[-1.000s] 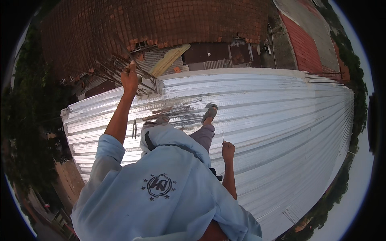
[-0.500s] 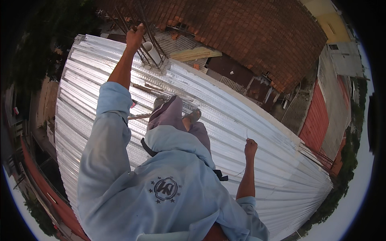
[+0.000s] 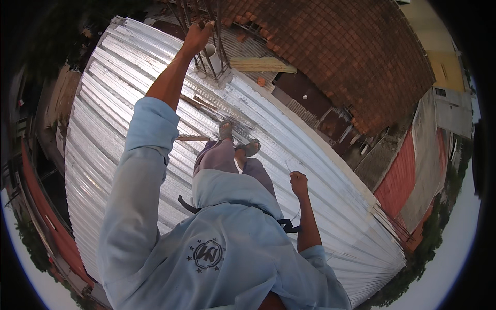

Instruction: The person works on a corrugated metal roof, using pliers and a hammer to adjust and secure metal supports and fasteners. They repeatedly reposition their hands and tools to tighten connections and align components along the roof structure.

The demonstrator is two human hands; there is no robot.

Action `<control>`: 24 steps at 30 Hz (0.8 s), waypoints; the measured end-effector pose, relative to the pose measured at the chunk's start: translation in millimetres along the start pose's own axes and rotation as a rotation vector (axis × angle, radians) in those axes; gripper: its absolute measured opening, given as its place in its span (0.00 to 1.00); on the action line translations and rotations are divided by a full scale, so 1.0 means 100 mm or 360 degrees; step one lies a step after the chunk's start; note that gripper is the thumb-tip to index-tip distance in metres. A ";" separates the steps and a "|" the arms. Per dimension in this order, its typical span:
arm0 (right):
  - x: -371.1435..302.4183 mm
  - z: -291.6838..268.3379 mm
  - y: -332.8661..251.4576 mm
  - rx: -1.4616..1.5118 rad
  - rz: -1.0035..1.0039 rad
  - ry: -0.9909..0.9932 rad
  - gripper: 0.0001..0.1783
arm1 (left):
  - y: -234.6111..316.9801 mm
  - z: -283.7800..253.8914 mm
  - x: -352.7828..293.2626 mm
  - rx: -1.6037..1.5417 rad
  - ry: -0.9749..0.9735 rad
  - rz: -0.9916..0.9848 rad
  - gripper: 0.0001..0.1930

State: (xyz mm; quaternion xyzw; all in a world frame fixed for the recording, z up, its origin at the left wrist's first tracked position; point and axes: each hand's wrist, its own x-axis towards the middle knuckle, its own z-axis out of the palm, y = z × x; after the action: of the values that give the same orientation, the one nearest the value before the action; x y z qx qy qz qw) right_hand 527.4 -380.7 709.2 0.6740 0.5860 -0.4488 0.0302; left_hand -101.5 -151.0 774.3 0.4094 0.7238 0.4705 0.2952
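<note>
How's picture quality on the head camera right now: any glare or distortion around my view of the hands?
Head view: bright glare on the metal roof, strongest toward the left; head view: the thin wire at the right hand looks faint; head view: the fisheye curves the roof's ribs, and the upper-left foliage is very dark.

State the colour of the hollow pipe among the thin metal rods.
The pipe is white, clearest in the head view.
</note>
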 end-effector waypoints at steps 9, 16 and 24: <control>0.51 0.03 -0.35 -0.0006 -0.0030 0.0010 0.17 | -0.05 -0.06 0.07 -0.0008 -0.0058 -0.0008 0.22; 0.89 -0.13 -0.63 0.0050 -0.0079 0.0082 0.16 | -0.11 0.01 0.09 -0.0198 -0.0025 -0.0021 0.22; 1.42 -0.06 -0.56 -0.0104 -0.0072 -0.0241 0.15 | 0.07 0.06 -0.01 -0.0092 0.0217 -0.0237 0.28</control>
State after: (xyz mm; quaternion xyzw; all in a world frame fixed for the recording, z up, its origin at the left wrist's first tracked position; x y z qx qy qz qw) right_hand 472.7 -251.2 648.9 0.6235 0.6114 -0.4796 0.0861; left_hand -93.7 -148.0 778.2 0.3128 0.7567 0.4948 0.2910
